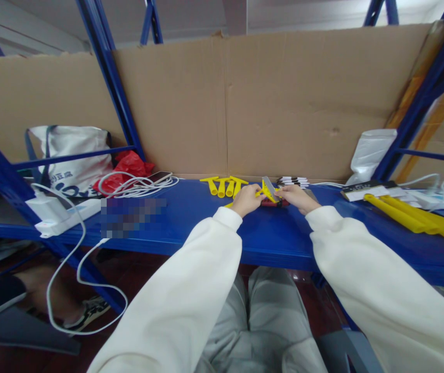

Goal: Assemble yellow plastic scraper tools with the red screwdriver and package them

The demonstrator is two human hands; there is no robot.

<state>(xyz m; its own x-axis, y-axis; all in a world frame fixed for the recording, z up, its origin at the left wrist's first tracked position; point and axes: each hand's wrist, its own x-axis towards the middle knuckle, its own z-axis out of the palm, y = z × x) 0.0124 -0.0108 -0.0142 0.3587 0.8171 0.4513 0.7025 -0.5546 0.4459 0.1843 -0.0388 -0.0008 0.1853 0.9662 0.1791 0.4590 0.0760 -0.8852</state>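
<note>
A yellow T-shaped scraper (267, 194) with a flat grey blade is held between both hands, just above the blue shelf (191, 223). My left hand (246, 201) is closed around its yellow handle, whose end shows at the left of the hand. With fingers pinched, my right hand (296, 198) grips the head at the grey blade's end. Beneath the scraper lies a red and dark item (275, 203), partly covered. Several similar yellow T-shaped pieces (230, 187) lie in a row left of my left hand. Small black-and-white packs (292, 181) lie behind my right hand.
Long yellow tubes (416, 215) and a black-and-white box (367, 190) lie at right, near a white pouch (371, 153). Coiled white cable (138, 185), a power strip (70, 216) and a cloth bag (76, 155) are at left. Cardboard (284, 103) backs the shelf.
</note>
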